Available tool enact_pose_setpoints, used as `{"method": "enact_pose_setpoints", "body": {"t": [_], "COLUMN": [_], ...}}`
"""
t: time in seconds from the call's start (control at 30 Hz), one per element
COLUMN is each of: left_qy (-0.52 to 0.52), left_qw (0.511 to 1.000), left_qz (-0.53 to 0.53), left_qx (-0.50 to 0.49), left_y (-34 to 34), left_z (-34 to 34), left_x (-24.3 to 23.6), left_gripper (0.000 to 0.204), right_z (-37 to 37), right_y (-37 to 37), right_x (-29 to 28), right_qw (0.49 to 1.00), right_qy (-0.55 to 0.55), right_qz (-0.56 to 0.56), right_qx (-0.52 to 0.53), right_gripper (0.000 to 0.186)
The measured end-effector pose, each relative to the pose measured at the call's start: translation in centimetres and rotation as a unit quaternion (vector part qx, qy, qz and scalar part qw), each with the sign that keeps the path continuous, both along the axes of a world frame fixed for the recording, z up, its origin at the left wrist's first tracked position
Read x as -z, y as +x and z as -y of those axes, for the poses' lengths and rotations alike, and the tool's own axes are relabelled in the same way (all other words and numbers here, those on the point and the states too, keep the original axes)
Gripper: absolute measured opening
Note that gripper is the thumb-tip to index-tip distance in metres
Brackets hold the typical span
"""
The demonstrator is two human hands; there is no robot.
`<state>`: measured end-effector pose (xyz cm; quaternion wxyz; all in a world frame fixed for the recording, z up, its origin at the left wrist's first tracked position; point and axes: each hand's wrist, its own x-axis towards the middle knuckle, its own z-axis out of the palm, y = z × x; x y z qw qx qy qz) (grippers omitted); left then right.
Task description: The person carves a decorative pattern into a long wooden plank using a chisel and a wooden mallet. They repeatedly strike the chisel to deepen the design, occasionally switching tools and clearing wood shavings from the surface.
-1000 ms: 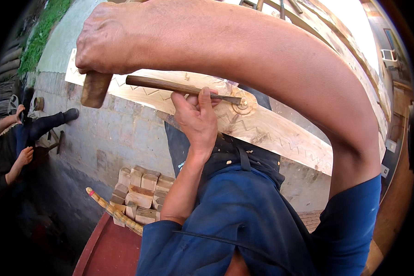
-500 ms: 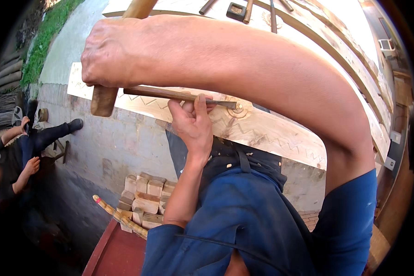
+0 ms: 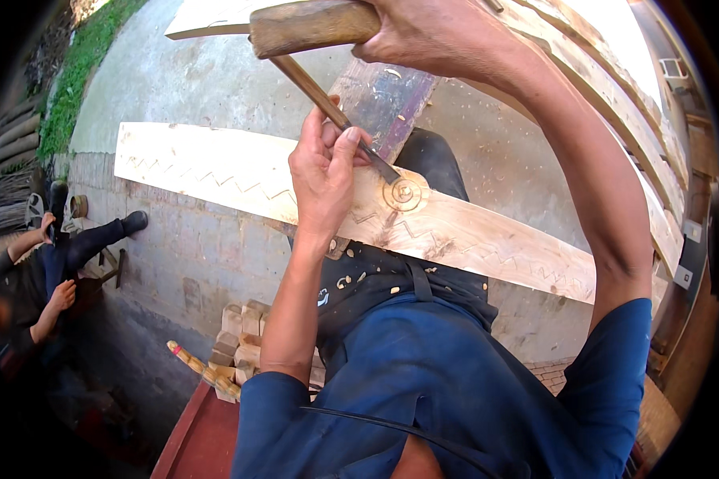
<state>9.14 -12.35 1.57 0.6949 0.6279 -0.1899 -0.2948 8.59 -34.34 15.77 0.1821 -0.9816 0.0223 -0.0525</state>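
Observation:
My left hand (image 3: 323, 168) is closed around a chisel (image 3: 311, 89) with a wooden handle and a dark metal blade. The chisel leans, its handle end up and to the left. Its tip meets the edge of a round carved rosette (image 3: 406, 193) on a long pale wooden board (image 3: 471, 231). Zigzag lines are cut along the board on both sides of the rosette. My right hand (image 3: 423, 36) grips a wooden mallet (image 3: 315, 28) at the upper edge, just above the chisel's handle end; whether they touch I cannot tell. The mallet's far part is hidden.
The board lies across my lap. Beyond it is a dark, worn plank (image 3: 383, 100). Long timbers (image 3: 615, 104) run along the right. Cut wood blocks (image 3: 232, 339) and a jointed bamboo-like stick (image 3: 196, 363) rest by a red surface (image 3: 196, 439). Another person (image 3: 44, 271) sits at left.
My right hand and the mallet have swung right and up, uncovering the board. The chisel has tilted from nearly level to steeper, its tip now at the rosette's near-left edge.

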Motion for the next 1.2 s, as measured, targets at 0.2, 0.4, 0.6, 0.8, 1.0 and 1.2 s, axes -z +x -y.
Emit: {"method": "enact_pose_setpoints", "body": {"t": [0.2, 0.4, 0.6, 0.8, 1.0, 1.2], "left_qy": [0.041, 0.041, 0.031, 0.045, 0.059, 0.039], "left_qw": [0.997, 0.997, 0.998, 0.994, 0.994, 0.996], "left_qz": [0.024, 0.036, 0.030, 0.063, 0.057, 0.054], "left_qx": [0.062, 0.048, 0.044, 0.076, 0.077, 0.064], "left_y": [0.3, 0.4, 0.1, 0.3, 0.5, 0.3], "left_z": [1.0, 1.4, 1.7, 1.3, 1.3, 1.5], "left_x": [0.4, 0.5, 0.9, 0.9, 0.9, 1.4], "left_gripper": [0.046, 0.041, 0.042, 0.042, 0.042, 0.042], "right_z": [3.3, 3.2, 4.0, 3.8, 3.5, 3.8], "right_y": [-3.5, -3.8, -3.6, -3.5, -3.4, -3.4], "right_x": [1.9, 1.7, 2.3, 1.8, 1.6, 2.0], "right_qw": [0.998, 0.993, 0.992, 0.991, 0.991, 0.993], "right_qy": [0.038, 0.076, 0.116, 0.119, 0.109, 0.088], "right_qz": [-0.014, -0.041, -0.003, -0.012, -0.018, 0.002], "right_qx": [0.056, 0.083, 0.050, 0.065, 0.078, 0.074], "right_gripper": [0.057, 0.056, 0.050, 0.049, 0.050, 0.052]}}
